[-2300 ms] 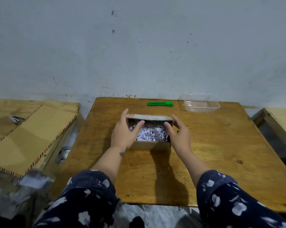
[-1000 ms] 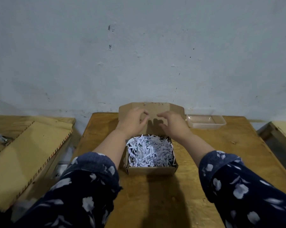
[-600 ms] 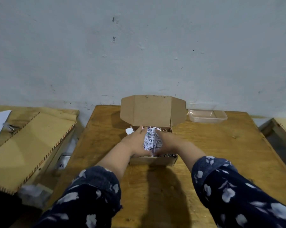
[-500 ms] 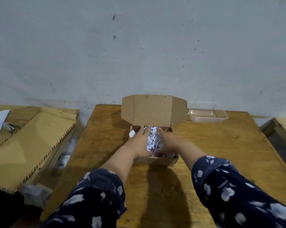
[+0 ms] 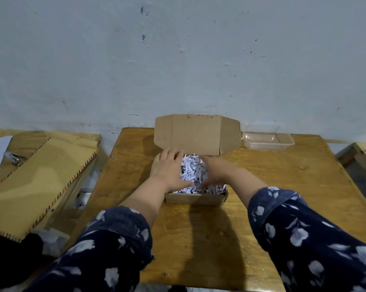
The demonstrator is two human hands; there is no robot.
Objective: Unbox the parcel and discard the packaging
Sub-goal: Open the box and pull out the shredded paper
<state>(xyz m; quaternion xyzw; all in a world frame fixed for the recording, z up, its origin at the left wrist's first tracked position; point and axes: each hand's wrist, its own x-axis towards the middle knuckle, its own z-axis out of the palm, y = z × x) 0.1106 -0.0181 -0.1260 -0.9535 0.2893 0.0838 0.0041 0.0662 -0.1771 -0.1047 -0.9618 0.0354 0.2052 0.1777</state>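
Note:
A small brown cardboard box [image 5: 195, 198] stands in the middle of the wooden table [image 5: 283, 186], its lid [image 5: 196, 134] folded up and back towards the wall. The box is full of white shredded paper [image 5: 193, 171]. My left hand [image 5: 169, 170] and my right hand [image 5: 216, 169] are both inside the box, cupped around a heap of the shreds from either side. Whatever lies under the shreds is hidden.
A clear plastic tray [image 5: 268, 141] sits at the table's back right, beside the lid. To the left lies a bench with large tan boards [image 5: 36, 182] and a small metal tool [image 5: 14, 159]. Another wooden piece [image 5: 361, 157] stands at the right edge. The wall is close behind the table.
The lid went from nearly shut to fully folded back. Both hands dropped from the lid into the box and gathered the shredded paper together between them.

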